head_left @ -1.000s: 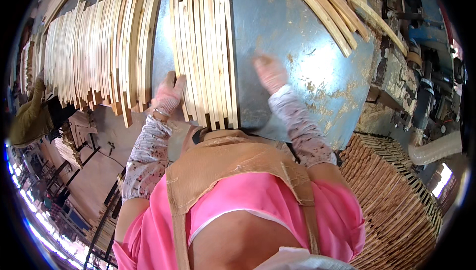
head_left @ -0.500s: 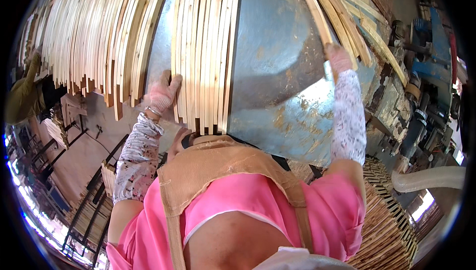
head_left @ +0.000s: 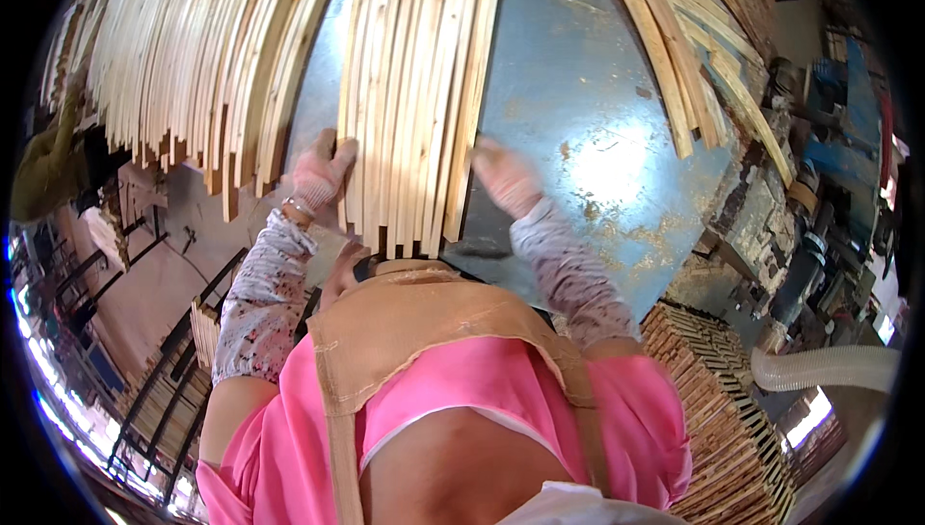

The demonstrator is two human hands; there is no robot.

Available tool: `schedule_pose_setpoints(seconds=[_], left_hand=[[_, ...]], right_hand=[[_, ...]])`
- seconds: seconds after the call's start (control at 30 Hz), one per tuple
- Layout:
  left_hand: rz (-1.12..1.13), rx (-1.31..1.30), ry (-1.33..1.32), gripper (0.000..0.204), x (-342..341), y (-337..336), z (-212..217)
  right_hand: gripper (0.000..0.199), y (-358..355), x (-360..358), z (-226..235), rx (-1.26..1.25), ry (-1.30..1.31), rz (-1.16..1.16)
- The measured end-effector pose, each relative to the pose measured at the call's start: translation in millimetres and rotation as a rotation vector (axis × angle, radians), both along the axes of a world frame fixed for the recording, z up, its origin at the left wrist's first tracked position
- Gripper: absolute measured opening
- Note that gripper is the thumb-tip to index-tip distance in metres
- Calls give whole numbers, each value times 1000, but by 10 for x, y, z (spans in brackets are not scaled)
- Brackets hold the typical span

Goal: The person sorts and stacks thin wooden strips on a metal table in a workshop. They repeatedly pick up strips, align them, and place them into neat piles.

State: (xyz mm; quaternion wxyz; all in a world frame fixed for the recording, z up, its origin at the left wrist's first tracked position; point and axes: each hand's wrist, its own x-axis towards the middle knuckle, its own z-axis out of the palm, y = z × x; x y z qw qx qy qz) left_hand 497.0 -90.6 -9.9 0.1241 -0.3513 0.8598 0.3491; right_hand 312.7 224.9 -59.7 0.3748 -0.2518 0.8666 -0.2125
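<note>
A row of pale wooden strips [head_left: 405,101] lies side by side on the blue metal table in front of me. My left hand [head_left: 323,173], in a pinkish knit glove, rests against the row's left edge, with thumb and fingers apart. On the opposite side, my gloved right hand [head_left: 508,176] is slightly blurred. Its fingers close on the outermost wooden strip [head_left: 475,91], which stands a little apart at its far end and slants against the others. The near ends of the strips reach close to my brown apron [head_left: 424,308].
A larger batch of strips [head_left: 193,63] covers the left of the blue table [head_left: 549,72]. Loose strips [head_left: 665,43] lie at the far right. Beyond the right edge are machinery and a ribbed hose [head_left: 824,368]. A stack of strips [head_left: 713,400] stands below. Another person's sleeve [head_left: 46,173] shows at far left.
My right hand has come left from the loose strips, bringing one strip to the right side of the row. My left hand has stayed at the row's left edge.
</note>
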Motion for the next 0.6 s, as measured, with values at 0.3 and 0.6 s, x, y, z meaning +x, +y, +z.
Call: schedule_pose_setpoints(seconds=[0.3, 0.6], left_hand=[[65, 59, -29, 55, -7, -30, -156], [-552, -232, 641, 33, -782, 620, 391]], right_hand=[[72, 1068, -2651, 239, 535, 786, -250], [76, 1315, -3189, 141, 655, 851, -272]])
